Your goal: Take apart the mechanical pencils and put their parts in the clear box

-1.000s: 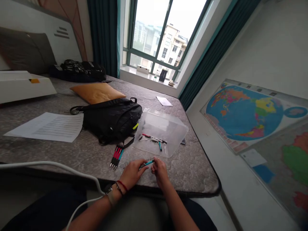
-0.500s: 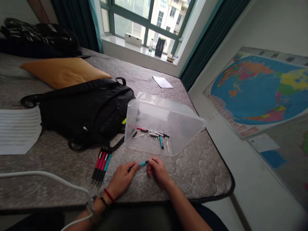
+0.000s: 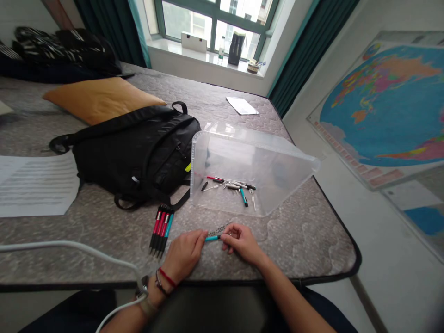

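Observation:
Both of my hands hold one teal pen (image 3: 212, 238) just above the grey mattress (image 3: 294, 236) near its front edge. My left hand (image 3: 185, 254) pinches the pen's left end and my right hand (image 3: 243, 241) pinches its right end, fingers closed. A row of several assembled red and teal pens (image 3: 161, 229) lies to the left of my hands. Beyond them lies a clear plastic folder (image 3: 249, 169) with loose pen parts (image 3: 231, 186) on it.
A black backpack (image 3: 138, 150) lies behind the pens, an orange cushion (image 3: 100, 99) farther back. A printed sheet (image 3: 36, 185) is at the left and a white cable (image 3: 69, 247) crosses the front. A world map (image 3: 388, 106) leans on the right wall.
The view has tilted down and moved closer to the mattress. My hands have drawn closer together along the teal pen and less of it shows between them.

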Tool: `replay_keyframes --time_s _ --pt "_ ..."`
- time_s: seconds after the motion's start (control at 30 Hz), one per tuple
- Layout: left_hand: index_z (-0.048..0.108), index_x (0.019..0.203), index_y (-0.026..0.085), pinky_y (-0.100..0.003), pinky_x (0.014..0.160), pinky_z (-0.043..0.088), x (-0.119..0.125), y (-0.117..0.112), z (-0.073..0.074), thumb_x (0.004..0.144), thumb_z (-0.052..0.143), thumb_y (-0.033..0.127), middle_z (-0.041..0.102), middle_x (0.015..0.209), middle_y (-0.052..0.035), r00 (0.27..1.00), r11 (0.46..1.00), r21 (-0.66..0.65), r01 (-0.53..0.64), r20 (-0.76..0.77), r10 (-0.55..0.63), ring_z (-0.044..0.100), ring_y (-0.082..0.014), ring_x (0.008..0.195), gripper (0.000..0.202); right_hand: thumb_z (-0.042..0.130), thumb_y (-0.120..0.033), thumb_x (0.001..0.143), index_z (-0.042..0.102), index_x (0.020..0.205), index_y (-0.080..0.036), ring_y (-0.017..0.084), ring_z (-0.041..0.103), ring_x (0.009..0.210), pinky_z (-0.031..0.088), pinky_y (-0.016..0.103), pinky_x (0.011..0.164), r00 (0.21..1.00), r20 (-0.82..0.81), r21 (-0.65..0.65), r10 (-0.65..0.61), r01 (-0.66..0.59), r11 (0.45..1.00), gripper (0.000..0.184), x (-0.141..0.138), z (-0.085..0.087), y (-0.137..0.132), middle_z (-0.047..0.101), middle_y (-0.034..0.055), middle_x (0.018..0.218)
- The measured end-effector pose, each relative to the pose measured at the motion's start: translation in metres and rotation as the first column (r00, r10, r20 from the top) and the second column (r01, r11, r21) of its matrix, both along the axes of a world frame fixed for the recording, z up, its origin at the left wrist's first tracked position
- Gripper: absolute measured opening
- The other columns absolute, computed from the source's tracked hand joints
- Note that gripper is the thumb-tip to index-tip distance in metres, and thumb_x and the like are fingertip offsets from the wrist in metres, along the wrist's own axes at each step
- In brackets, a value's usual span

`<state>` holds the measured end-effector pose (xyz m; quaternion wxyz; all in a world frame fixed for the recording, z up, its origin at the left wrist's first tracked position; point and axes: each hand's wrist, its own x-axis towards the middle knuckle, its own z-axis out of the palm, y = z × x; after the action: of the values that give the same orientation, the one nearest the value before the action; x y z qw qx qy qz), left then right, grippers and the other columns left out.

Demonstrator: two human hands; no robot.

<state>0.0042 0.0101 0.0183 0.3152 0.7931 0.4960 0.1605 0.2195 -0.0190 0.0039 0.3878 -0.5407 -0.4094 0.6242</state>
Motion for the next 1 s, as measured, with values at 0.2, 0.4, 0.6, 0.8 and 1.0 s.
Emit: replay_keyframes --time_s 0.2,0.4,0.6,0.8,1.0 --pt "0.064 0.075 0.022 -0.027 0.059 0.032 0.000 -0.002 0.009 0.102 0.033 0.039 0.068 0.072 -0.0042 0.995 0.998 0.017 -0.053 -0.078 0.054 0.062 -0.0177 0.067 0.044 0.060 -0.053 0.086 0.068 0.088 -0.013 0.015 0.065 0.056 0.045 0.019 0.045 1.000 -0.013 0.014 0.018 -0.017 1.000 0.041 -0.003 0.000 -0.003 0.069 0.0039 0.065" --pt "0.064 0.099 0.021 -0.033 0.079 0.041 0.003 -0.011 0.009 0.093 0.050 0.053 0.067 0.097 -0.0067 0.992 0.952 0.300 -0.061 -0.088 0.091 0.060 -0.0242 0.093 0.035 0.070 -0.043 0.080 0.069 0.086 -0.015 0.014 0.063 0.054 0.042 0.019 0.042 0.996 0.092 0.079 0.008 -0.016 0.997 0.029 -0.010 -0.001 -0.005 0.068 0.0016 0.066" --pt "0.062 0.111 0.021 -0.038 0.087 0.041 0.011 -0.013 0.001 0.091 0.060 0.042 0.066 0.105 -0.0076 0.994 0.933 0.343 0.105 -0.045 -0.095 0.057 -0.0259 0.102 0.029 0.072 -0.041 0.079 0.068 0.088 -0.015 0.014 0.061 0.051 0.041 0.019 0.041 0.991 0.131 0.099 0.002 -0.015 0.995 0.028 -0.011 -0.002 -0.003 0.064 -0.0010 0.056" --pt "0.067 0.100 0.023 -0.033 0.080 0.043 0.009 -0.011 -0.005 0.096 0.053 0.034 0.068 0.093 -0.0043 0.988 0.937 0.313 0.152 -0.018 -0.155 0.059 -0.0216 0.090 0.018 0.073 -0.043 0.078 0.066 0.091 -0.016 0.014 0.062 0.055 0.040 0.018 0.043 0.993 0.117 0.071 0.036 -0.045 0.996 0.030 -0.008 -0.004 -0.002 0.065 -0.0007 0.063" --pt "0.068 0.100 0.024 -0.034 0.078 0.044 0.007 -0.011 -0.015 0.095 0.056 0.037 0.070 0.092 -0.0035 0.992 0.932 0.346 0.112 0.020 -0.127 0.062 -0.0210 0.087 0.019 0.075 -0.037 0.076 0.068 0.093 -0.017 0.013 0.060 0.063 0.044 0.021 0.051 0.983 0.183 0.131 0.032 -0.057 0.990 0.027 -0.004 -0.004 -0.003 0.066 0.0011 0.074"
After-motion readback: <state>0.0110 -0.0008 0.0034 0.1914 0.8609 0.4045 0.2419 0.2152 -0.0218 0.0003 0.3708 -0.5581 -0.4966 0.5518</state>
